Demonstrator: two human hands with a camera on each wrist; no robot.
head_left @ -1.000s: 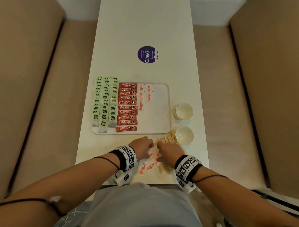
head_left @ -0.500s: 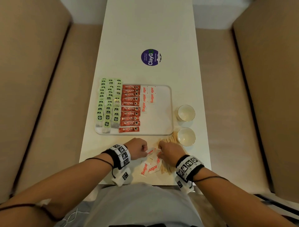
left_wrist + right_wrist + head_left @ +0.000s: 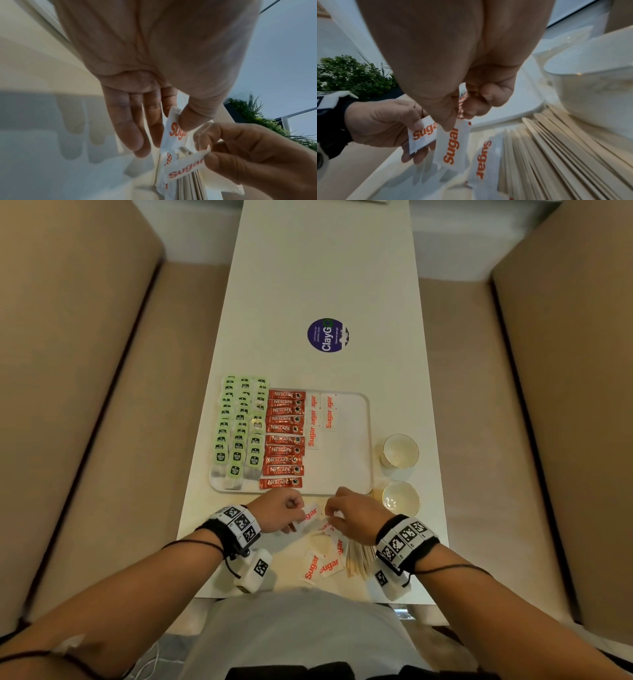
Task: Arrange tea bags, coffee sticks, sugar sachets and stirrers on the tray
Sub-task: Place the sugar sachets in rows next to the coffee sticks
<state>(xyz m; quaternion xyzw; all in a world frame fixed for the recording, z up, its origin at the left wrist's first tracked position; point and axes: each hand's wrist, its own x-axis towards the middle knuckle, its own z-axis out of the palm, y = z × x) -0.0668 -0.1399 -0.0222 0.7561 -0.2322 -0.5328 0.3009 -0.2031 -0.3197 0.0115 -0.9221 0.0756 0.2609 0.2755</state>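
Our left hand point(image 3: 279, 513) and right hand point(image 3: 354, 517) each pinch a sachet point(image 3: 310, 515), likely bound for the tray point(image 3: 356, 474) ahead. Stirrers point(image 3: 358, 559) wait beneath our right wrist.

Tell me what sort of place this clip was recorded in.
Probably a cafe or office pantry booth: a long white table between two padded beige benches, a "ClayGo" clean-up sticker, and a tray of drink sachets beside two cups.
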